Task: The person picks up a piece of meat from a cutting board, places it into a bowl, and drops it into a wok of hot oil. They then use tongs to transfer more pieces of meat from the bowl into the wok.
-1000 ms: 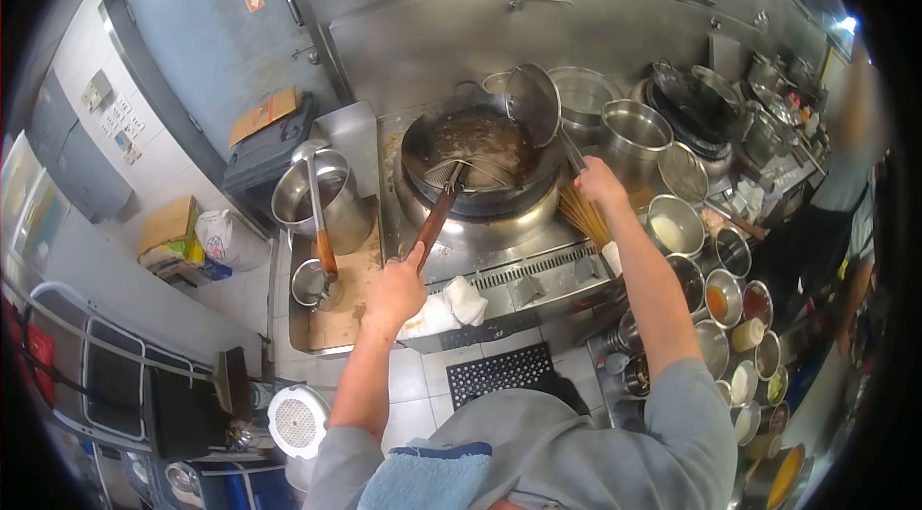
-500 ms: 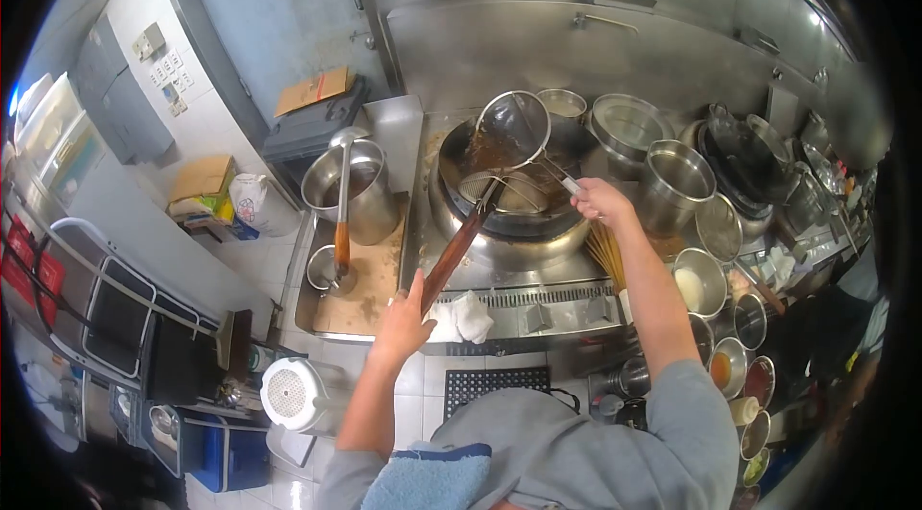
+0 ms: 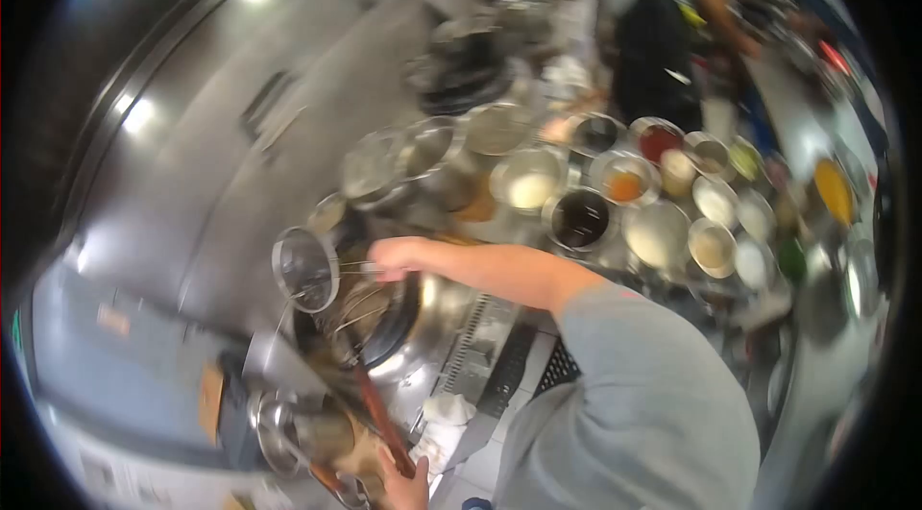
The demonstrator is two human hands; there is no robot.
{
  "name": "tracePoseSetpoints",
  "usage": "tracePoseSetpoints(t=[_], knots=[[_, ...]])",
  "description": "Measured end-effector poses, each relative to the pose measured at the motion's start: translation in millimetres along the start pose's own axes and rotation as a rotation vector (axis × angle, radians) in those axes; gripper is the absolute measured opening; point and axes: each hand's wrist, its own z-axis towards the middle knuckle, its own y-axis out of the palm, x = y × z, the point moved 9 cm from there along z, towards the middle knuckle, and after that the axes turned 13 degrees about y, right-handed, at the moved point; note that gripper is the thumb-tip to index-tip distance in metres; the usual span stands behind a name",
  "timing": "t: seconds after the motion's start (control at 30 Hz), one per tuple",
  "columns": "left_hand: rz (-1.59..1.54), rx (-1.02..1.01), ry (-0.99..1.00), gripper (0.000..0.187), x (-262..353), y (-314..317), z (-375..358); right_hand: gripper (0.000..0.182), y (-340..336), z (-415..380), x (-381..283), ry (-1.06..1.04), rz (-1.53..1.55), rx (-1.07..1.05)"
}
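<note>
My right hand is closed on the handle of a round mesh strainer, which is tilted over the far side of the wok. Wrapped round a dark reddish wooden handle is my left hand, low in the view. That handle leads up to a wire skimmer over the wok. A white cloth lies beside the handle on the stove's front edge. Motion blur hides what the strainer and wok hold.
Several bowls of ingredients, one with orange contents, stand at the right. A metal pot is at lower left. Stacked dark woks stand farther along the counter. Another person in a black apron stands at the upper right.
The view has swung toward the right side of the kitchen and tilted, bringing the bowls and another person into view. Both hands still hold the same tools.
</note>
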Motion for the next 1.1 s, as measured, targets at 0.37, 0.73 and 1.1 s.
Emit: tracePoseSetpoints(t=[0.37, 0.73, 1.1], knots=[[-0.102, -0.166, -0.027, 0.069, 40.6, -15.4, 40.8, 0.018, -54.3, -49.3, -15.1, 0.078, -0.773, 0.550], [-0.068, -0.195, -0.019, 0.071, 21.0, 4.4, 46.7, 0.015, -4.6, 24.1, 28.8, 0.207, -0.515, 0.183], [-0.064, -0.117, 0.080, 0.053, 112.0, -45.5, 126.4, 0.010, 80.5, 118.1, 12.2, -0.182, -0.895, 0.180]])
